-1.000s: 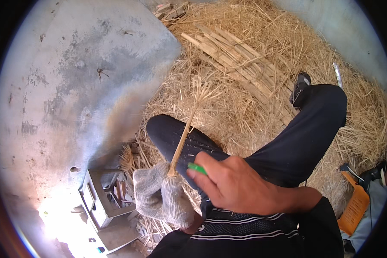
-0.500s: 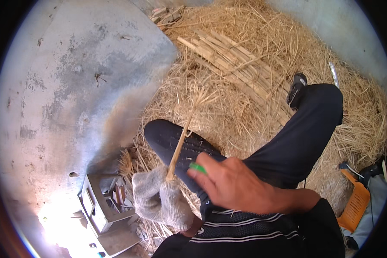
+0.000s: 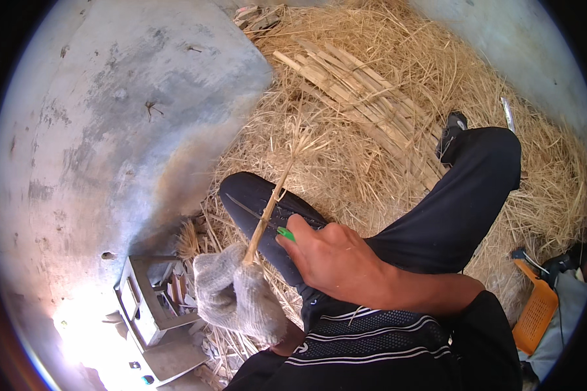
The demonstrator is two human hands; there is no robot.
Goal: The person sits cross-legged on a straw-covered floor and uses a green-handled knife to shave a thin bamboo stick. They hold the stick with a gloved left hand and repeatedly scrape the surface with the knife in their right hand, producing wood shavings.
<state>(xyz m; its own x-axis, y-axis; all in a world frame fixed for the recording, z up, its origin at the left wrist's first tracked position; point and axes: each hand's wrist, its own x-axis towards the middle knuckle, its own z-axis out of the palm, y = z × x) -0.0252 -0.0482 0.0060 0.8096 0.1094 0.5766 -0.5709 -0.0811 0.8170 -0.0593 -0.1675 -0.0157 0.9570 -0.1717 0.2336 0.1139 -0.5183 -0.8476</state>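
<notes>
My left hand (image 3: pixel 238 290), in a pale knitted glove, is closed around the lower end of a tan bamboo strip (image 3: pixel 272 203). The strip slants up and away from the glove and frays into thin curled shavings (image 3: pixel 304 142) at its far end. Bare, my right hand (image 3: pixel 339 260) grips a knife with a green handle (image 3: pixel 285 233), mostly hidden by my fingers. Its thin dark blade points up and left and crosses the strip a little above the glove; whether it cuts in, I cannot tell.
Straw-like shavings (image 3: pixel 346 169) cover the floor around my legs. Several flat bamboo slats (image 3: pixel 365 98) lie beyond. At lower left stands an open wooden box (image 3: pixel 151 319) with scraps inside, near a grey wall (image 3: pixel 124 130). An orange plastic basket (image 3: pixel 537 319) is at right.
My right hand has shifted left and slightly up, and the knife's blade now shows across the strip. The gloved left hand has moved a little left and up, still holding the strip.
</notes>
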